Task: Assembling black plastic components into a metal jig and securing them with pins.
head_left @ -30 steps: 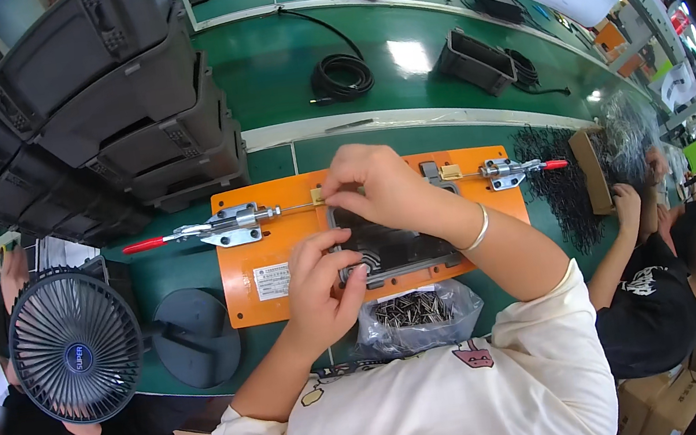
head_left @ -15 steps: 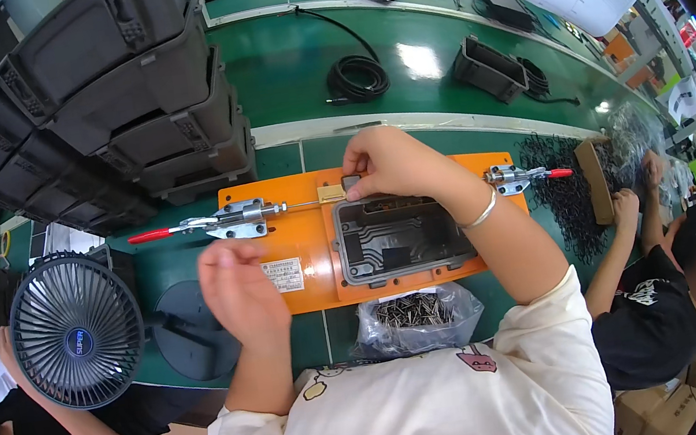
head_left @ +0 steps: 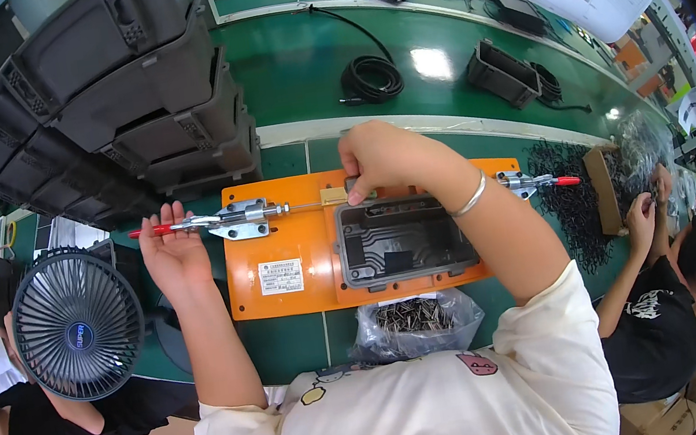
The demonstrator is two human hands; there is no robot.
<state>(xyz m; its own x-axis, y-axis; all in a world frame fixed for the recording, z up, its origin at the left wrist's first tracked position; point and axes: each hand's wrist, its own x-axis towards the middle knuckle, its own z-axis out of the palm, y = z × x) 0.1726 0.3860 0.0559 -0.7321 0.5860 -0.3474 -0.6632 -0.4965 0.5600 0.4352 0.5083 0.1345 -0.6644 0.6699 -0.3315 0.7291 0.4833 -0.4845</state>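
Observation:
An orange fixture plate (head_left: pixel 282 258) lies across the bench, with a dark grey open box (head_left: pixel 405 241) seated on its raised middle. At the plate's left end is a metal toggle clamp (head_left: pixel 240 219) with a red handle (head_left: pixel 156 231). My left hand (head_left: pixel 178 255) is turned palm up, fingers stretched out, with that handle lying across them. My right hand (head_left: pixel 388 157) pinches a small dark piece (head_left: pixel 352 184) at the box's upper left corner, beside a brass block (head_left: pixel 332 196). The fingers partly hide this piece. A second toggle clamp (head_left: pixel 521 183) sits at the plate's right end, partly behind my right forearm.
Stacked dark cases (head_left: pixel 146 112) rise at the left, behind a round fan (head_left: pixel 79 326). A bag of screws (head_left: pixel 416 319) lies in front of the plate. Beyond are a coiled cable (head_left: pixel 373 79) and a grey bin (head_left: pixel 501 71). A co-worker's hands (head_left: pixel 643 216) are at the right.
My left hand has moved left from over the plate to the clamp's red handle and turned palm up. My right hand stays at the box's corner.

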